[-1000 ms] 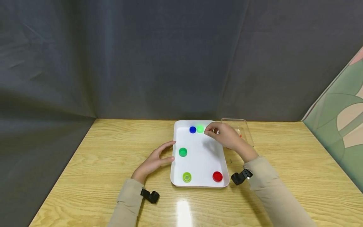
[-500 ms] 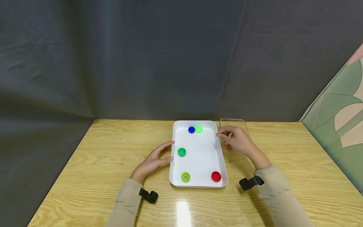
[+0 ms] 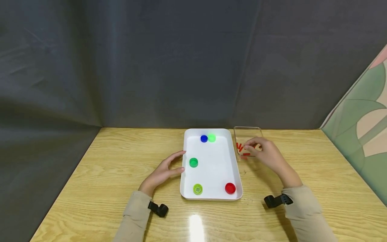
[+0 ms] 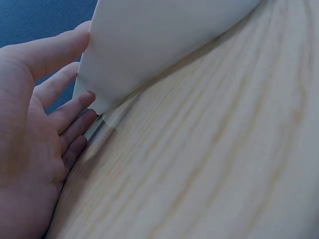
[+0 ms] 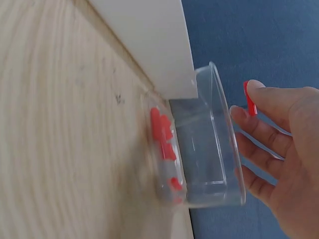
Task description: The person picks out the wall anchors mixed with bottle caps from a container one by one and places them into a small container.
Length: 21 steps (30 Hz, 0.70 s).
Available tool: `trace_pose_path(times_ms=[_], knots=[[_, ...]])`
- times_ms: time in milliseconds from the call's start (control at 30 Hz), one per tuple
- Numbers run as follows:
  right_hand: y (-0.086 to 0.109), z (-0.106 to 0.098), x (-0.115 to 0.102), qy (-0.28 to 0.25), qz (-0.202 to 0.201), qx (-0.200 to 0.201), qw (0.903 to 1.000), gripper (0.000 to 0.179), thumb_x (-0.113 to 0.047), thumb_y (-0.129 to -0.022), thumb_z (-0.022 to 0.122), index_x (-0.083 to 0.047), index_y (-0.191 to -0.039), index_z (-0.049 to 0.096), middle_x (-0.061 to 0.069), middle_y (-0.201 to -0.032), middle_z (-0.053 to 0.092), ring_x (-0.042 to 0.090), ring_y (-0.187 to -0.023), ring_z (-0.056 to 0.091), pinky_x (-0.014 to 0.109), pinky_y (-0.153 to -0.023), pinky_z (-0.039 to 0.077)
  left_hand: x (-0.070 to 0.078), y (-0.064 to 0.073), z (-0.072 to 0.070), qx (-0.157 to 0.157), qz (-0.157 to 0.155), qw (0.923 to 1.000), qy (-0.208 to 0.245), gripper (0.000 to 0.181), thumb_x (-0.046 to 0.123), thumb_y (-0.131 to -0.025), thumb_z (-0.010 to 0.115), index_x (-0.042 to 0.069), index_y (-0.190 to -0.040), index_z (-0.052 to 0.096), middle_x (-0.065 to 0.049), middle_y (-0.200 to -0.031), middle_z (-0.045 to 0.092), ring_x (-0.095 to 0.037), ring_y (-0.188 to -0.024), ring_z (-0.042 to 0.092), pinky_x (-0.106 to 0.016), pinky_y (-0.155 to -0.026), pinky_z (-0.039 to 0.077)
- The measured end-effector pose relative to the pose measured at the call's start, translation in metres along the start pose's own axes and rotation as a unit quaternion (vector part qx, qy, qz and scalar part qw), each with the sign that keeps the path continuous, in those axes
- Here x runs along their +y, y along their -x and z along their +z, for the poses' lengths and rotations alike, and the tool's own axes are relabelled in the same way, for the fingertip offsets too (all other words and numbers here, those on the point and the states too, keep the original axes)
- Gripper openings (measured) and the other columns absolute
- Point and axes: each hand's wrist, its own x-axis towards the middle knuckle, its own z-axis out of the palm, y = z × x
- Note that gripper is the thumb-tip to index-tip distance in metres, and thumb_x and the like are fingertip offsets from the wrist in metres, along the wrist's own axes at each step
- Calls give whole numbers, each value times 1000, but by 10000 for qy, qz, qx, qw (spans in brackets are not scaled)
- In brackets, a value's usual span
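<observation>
My left hand (image 3: pixel 163 172) rests against the left side of the white tray (image 3: pixel 214 168), fingers and thumb extended. In the left wrist view its fingertips touch the tray's outer wall (image 4: pixel 134 45). My right hand (image 3: pixel 269 154) is over a clear plastic box (image 3: pixel 248 128) to the tray's right. Between thumb and finger it pinches a small red stick (image 5: pixel 250 98), best seen in the right wrist view. Several more red sticks (image 3: pixel 239 147) lie at the bottom of the box, some hidden by the hand.
In the tray are round caps: blue (image 3: pixel 204 138), light green (image 3: pixel 212 137), green (image 3: pixel 194 162), yellow-green (image 3: pixel 198 189) and red (image 3: pixel 230 188). A wooden table (image 3: pixel 121 161) carries everything. A dark grey curtain (image 3: pixel 169 67) hangs behind, and a patterned panel (image 3: pixel 369 127) stands at right.
My right hand has moved right and toward me, from above the tray's far right corner to over the clear box, uncovering red sticks. The left hand stays at the tray's side.
</observation>
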Motion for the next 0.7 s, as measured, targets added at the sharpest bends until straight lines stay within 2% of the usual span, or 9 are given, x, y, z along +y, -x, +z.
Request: trace_pose_path(times_ms=[233,433,533,700], knots=[[4,-2,8,94,-236,226,9994,9,-10,-94,69,-3,-98,74,13,-100,70,32,-97,60,55,-86,46,-1,0,-4,65,-13,10000,-40,60,17,-95,68,23,-150,44,-1,-157,33,-23,-147,21,-52,-118,15],[6,-2,11,-49,-166,211,9996,10,-8,-95,67,0,-99,72,16,-101,70,37,-100,61,58,-91,44,-2,-2,-8,139,173,9997,36,54,19,-98,63,22,-149,45,-3,-153,40,-25,-142,31,-52,-117,20],[8,-2,12,-79,-107,245,9996,11,-8,-96,66,1,-100,71,17,-102,70,39,-100,62,58,-91,44,-2,-4,-9,297,357,9989,67,50,19,-100,61,16,-148,47,-7,-150,44,-28,-139,37,-52,-115,24],[11,-2,14,-80,-151,445,9989,12,-8,-97,65,1,-102,71,16,-102,70,34,-97,62,55,-89,45,-2,-7,-10,725,606,9955,101,43,18,-102,56,7,-144,51,-14,-144,50,-31,-134,44,-49,-113,31]])
